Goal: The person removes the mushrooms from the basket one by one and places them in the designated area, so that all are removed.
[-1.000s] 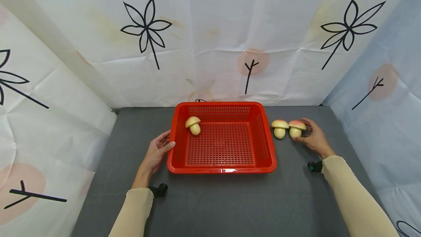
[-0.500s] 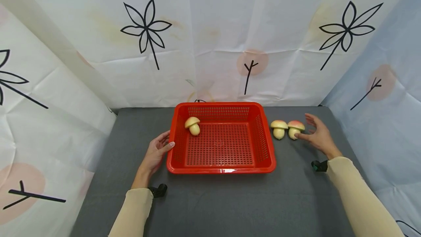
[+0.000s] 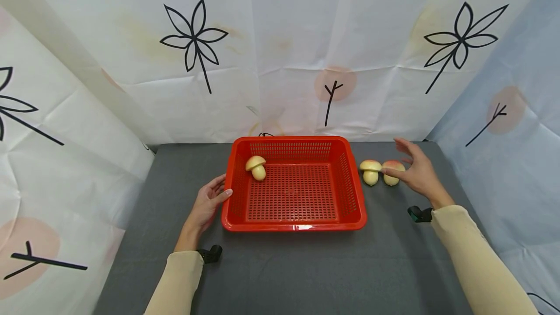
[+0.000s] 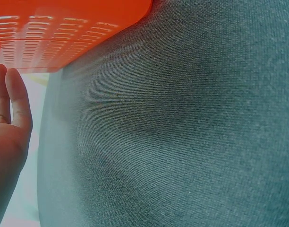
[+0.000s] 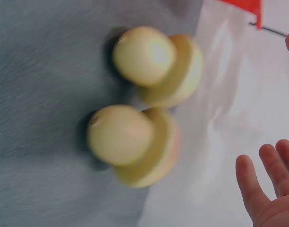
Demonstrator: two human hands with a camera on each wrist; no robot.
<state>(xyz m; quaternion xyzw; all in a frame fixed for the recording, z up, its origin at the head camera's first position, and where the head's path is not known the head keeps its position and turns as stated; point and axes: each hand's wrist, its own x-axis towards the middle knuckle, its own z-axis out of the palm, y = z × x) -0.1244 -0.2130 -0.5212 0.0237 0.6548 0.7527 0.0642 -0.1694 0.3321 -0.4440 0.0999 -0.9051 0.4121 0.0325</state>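
Two toy mushrooms stand side by side right of the red plastic basket (image 3: pixel 292 227): a pale-capped mushroom (image 3: pixel 371 170) and a red-capped mushroom (image 3: pixel 391 179). My right hand (image 3: pixel 417 171) is over the red-capped one with thumb and fingers spread, hiding part of its cap. In the right wrist view both mushrooms (image 5: pixel 121 135) show apart from the spread fingers (image 5: pixel 248 182). My left hand (image 3: pixel 210 201) holds the basket's left rim, thumb on top and fingers along the outside. The left wrist view shows its fingers (image 4: pixel 19 101) by the slotted basket wall (image 4: pixel 69 28). Inside the basket lies another mushroom (image 3: pixel 256 166).
A dark grey cloth-covered table (image 3: pixel 288 271) bears everything. White curtains (image 3: pixel 280 52) printed with black line flowers rise at the back and both sides. A thin black cable (image 3: pixel 540 301) hangs at the lower right.
My right hand drew slightly back from the red-capped mushroom, then shifted left and away over it with fingers spread. The mushrooms, basket and left hand have stayed put.
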